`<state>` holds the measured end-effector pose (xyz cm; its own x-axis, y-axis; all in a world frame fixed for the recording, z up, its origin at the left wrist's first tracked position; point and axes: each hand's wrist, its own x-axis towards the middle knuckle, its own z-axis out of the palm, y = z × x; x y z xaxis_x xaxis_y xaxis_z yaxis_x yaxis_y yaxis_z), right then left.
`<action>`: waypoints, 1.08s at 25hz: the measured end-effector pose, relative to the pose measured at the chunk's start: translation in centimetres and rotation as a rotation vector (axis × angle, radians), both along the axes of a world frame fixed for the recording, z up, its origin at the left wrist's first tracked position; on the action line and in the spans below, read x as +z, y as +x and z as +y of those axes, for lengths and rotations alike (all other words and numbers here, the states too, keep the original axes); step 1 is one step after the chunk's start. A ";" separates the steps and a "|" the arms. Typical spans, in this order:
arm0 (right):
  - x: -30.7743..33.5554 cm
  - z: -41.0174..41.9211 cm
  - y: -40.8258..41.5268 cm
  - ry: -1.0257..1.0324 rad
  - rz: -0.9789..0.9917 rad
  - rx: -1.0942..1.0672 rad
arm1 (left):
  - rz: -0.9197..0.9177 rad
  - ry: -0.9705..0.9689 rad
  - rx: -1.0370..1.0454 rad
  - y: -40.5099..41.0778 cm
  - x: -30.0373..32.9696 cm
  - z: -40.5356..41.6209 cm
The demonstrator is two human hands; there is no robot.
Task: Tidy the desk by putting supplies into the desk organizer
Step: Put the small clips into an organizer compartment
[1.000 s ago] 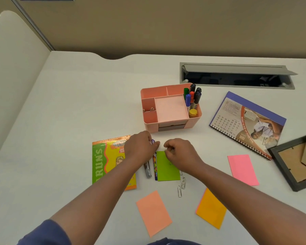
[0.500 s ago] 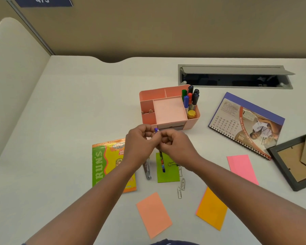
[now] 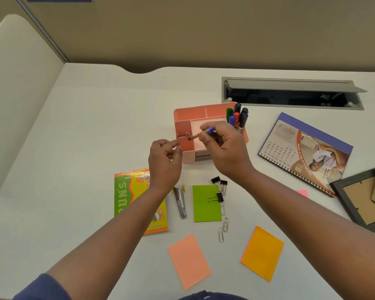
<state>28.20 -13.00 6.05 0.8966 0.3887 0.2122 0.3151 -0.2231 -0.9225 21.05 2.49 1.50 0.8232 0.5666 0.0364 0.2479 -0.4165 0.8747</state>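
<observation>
Pen (image 3: 200,134) in right hand (image 3: 223,148) over pink organizer (image 3: 183,118).

White bench (image 3: 95,126) with a curved notch in its rear edge. Tan partition wall (image 3: 204,29) behind it. Cream side panel (image 3: 15,94) at left, rounded top corner. Grey cable hatch (image 3: 290,85) recessed in bench, lid raised. Light even.

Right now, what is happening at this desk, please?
A person is tidying the desk. The right hand holds a pen over the pink organizer, where several markers already stand. The left hand is beside the organizer and holds nothing that shows. A stapler, binder clips, paper clips and coloured notes lie on the desk.
</observation>
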 end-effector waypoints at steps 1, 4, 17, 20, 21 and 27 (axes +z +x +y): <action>-0.5 0.2 0.1 -0.056 -0.015 0.022 | -0.006 0.017 -0.004 0.0 -0.1 0.0; -1.7 0.8 0.5 -0.214 -0.012 0.081 | -0.010 0.045 -0.006 -0.1 -0.2 0.1; -2.4 1.9 1.0 -0.411 -0.066 0.132 | -0.002 -0.119 0.003 -0.2 -0.6 0.5; -2.2 1.6 0.4 -0.438 -0.082 0.140 | 0.006 -0.144 -0.002 -0.2 -0.7 0.6; -2.0 1.4 0.3 -0.440 -0.082 0.147 | 0.012 -0.141 -0.005 -0.2 -0.6 0.6; -1.8 0.1 -0.2 -0.513 -0.106 0.124 | 0.125 0.048 -0.052 -2.4 0.5 -0.1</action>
